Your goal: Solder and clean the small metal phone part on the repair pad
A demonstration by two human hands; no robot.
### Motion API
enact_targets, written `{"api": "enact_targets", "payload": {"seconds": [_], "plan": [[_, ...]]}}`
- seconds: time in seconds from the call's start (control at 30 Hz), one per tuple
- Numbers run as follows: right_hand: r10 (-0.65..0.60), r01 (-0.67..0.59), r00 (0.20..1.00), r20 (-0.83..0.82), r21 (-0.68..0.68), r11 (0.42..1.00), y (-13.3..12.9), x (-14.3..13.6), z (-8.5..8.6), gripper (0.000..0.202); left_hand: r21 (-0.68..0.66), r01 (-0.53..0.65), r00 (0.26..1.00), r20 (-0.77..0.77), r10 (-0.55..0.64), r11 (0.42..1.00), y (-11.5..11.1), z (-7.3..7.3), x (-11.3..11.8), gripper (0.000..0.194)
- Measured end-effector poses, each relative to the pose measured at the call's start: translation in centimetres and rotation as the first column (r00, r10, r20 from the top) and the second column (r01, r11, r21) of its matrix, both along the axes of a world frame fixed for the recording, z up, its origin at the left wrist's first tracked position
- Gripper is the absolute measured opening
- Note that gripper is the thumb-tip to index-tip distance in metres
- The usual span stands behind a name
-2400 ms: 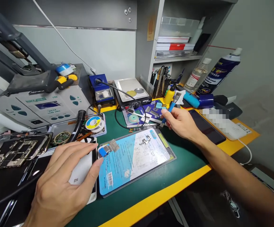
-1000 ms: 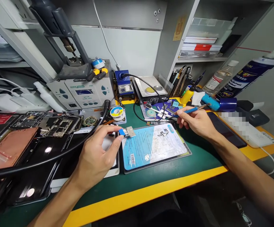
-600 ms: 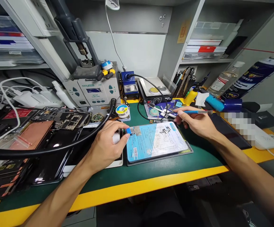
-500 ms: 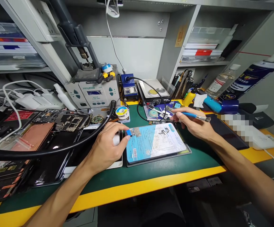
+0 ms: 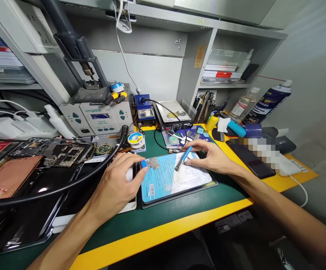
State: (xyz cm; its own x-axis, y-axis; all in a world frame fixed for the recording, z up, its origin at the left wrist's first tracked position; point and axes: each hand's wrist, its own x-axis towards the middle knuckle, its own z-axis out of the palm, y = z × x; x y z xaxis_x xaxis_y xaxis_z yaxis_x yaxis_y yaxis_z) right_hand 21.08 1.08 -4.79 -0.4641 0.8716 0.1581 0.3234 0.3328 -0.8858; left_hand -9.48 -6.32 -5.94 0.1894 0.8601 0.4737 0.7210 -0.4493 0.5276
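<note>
My left hand [image 5: 120,183] pinches the blue end of a small metal part [image 5: 153,163] between thumb and forefinger. That part lies over the upper left of a blue-and-white pad [image 5: 163,185]. My right hand [image 5: 208,155] is closed round a slim blue-handled tool [image 5: 187,153], held slanting over the pad's upper right. The tool's grey lower end points down and left toward the pad; I cannot tell whether it touches. A pale phone or tablet lies partly hidden under my left hand.
Opened phones and boards [image 5: 64,153] crowd the left, crossed by a thick black hose [image 5: 75,193]. Behind are a grey soldering station [image 5: 101,116], a solder spool [image 5: 136,140] and a hot plate [image 5: 171,120]. A dark phone [image 5: 250,159], bottle [image 5: 243,105] and spray can [image 5: 269,103] stand right.
My right hand has swung the blue-handled tool round, so its grey end now points down over the pad. My left hand still pinches the metal part. The whole view has shifted.
</note>
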Motion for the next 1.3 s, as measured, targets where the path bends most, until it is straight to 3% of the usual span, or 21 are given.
{"api": "enact_targets", "payload": {"seconds": [0.2,0.5,0.73,0.93,1.13,1.3], "plan": [[-0.039,0.031,0.993,-0.107,-0.079,0.996,0.2,-0.1,-0.4,0.032,0.022,0.001,1.000,-0.008,-0.001,1.000,0.2,-0.3,0.0,0.021],[-0.121,0.062,0.949,-0.291,-0.207,0.976,1.1,0.0,-1.7,0.035,-0.019,-0.029,0.999,-0.017,0.029,0.999,0.3,-0.7,-0.4,0.025],[-0.267,0.155,0.883,-0.386,-0.297,0.942,1.8,0.8,-1.1,0.039,-0.014,-0.054,0.999,0.001,0.054,0.998,0.5,-1.2,-0.8,0.026],[-0.351,0.192,0.830,-0.433,-0.368,0.910,1.9,1.5,0.0,0.045,-0.079,-0.191,0.978,0.073,0.197,0.978,0.5,0.5,-1.7,0.033],[-0.388,0.205,0.804,-0.451,-0.402,0.892,1.7,1.7,0.6,0.044,-0.248,-0.318,0.919,0.158,0.362,0.915,1.0,2.0,-3.2,0.043],[-0.415,0.228,0.797,-0.439,-0.419,0.879,1.8,2.0,0.7,0.042,-0.265,-0.321,0.917,0.151,0.368,0.909,0.9,3.1,-3.7,0.048]]}}
